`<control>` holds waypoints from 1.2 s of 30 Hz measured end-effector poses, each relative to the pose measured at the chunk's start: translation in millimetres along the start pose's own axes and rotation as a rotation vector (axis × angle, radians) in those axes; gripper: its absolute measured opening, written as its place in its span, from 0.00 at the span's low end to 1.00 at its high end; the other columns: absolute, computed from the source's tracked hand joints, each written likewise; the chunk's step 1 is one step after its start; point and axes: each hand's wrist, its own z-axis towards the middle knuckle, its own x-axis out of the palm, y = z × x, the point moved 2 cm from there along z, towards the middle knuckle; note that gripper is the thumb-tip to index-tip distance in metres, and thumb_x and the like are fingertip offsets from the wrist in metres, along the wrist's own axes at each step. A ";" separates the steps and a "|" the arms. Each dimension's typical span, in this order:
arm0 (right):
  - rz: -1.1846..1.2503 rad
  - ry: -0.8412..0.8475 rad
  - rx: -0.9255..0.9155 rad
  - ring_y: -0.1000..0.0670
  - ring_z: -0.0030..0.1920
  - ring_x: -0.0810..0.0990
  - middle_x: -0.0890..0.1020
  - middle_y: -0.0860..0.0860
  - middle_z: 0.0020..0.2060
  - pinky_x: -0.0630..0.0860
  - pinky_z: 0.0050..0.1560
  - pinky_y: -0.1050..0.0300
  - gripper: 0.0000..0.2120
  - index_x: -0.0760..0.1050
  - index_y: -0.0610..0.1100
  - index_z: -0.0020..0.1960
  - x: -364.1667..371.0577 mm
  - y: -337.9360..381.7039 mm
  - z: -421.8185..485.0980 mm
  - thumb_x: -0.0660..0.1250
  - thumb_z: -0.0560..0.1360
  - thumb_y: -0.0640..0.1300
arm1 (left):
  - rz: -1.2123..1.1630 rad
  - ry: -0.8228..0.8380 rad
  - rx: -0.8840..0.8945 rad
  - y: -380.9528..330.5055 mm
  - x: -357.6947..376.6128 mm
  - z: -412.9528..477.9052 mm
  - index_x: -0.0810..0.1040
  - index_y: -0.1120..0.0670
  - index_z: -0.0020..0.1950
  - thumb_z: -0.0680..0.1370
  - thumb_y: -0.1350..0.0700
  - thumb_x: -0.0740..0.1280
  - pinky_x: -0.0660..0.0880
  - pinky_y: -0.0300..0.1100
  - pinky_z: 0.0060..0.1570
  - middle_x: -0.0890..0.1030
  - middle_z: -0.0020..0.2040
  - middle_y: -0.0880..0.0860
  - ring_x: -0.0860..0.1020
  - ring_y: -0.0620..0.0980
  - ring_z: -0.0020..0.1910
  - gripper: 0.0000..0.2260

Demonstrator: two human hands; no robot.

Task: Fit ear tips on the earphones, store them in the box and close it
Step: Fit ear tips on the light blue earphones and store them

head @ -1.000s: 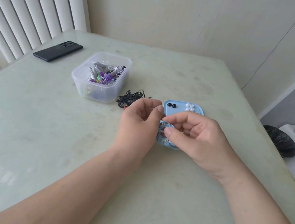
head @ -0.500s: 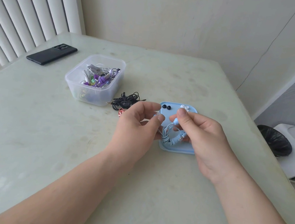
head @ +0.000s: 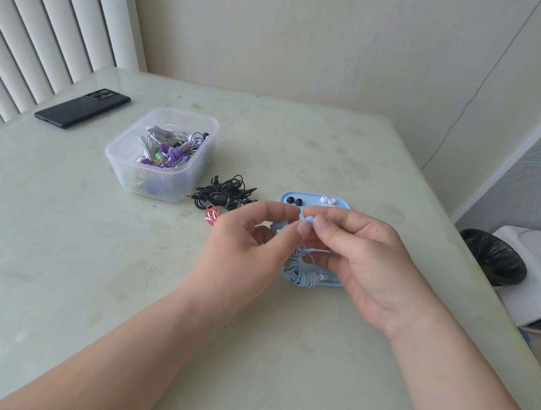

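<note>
Pale blue plastic marks the work in hand: a light-blue earbud (head: 308, 220) is pinched at the fingertips of the right hand (head: 366, 266), raised just above the blue lid (head: 341, 203) that serves as a tray on the pale green worktop (head: 53, 264). The left hand (head: 251, 239), its thumb and forefinger narrowed toward the bud from the left, meets it almost tip to tip; whether it holds an ear tip cannot be told. The coiled blue cable (head: 303, 274) hangs below, between the two hands. Spare white ear tips (head: 327, 200) lie just beyond the bud on the lid's far edge, black ear tips (head: 294, 201) to their left, nearer the left hand. The clear box (head: 162, 152) of finished earphones stands well to the left, open, on the left hand's side.
</note>
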 end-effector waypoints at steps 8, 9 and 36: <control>-0.101 -0.078 0.008 0.49 0.40 0.83 0.86 0.43 0.40 0.76 0.37 0.56 0.18 0.85 0.38 0.46 -1.7 -1.8 2.2 0.76 0.70 0.54 | 0.006 0.060 0.027 3.9 -2.3 2.8 0.87 0.49 0.52 0.79 0.59 0.74 0.83 0.59 0.50 0.88 0.42 0.52 0.85 0.58 0.42 0.06; -0.132 -0.157 -0.008 0.50 0.39 0.82 0.86 0.45 0.38 0.76 0.36 0.55 0.18 0.85 0.39 0.46 -4.9 -1.2 3.5 0.75 0.72 0.55 | 0.010 0.052 0.009 6.8 -2.8 4.1 0.87 0.49 0.51 0.79 0.58 0.75 0.82 0.59 0.48 0.87 0.42 0.53 0.83 0.54 0.39 0.05; -0.789 -0.319 -0.190 0.48 0.36 0.83 0.85 0.49 0.36 0.80 0.39 0.56 0.03 0.82 0.45 0.43 -6.8 22.8 51.6 0.72 0.76 0.41 | -0.193 -0.078 -0.150 15.0 -7.1 11.6 0.86 0.53 0.53 0.79 0.59 0.74 0.83 0.45 0.43 0.87 0.47 0.56 0.82 0.46 0.39 0.04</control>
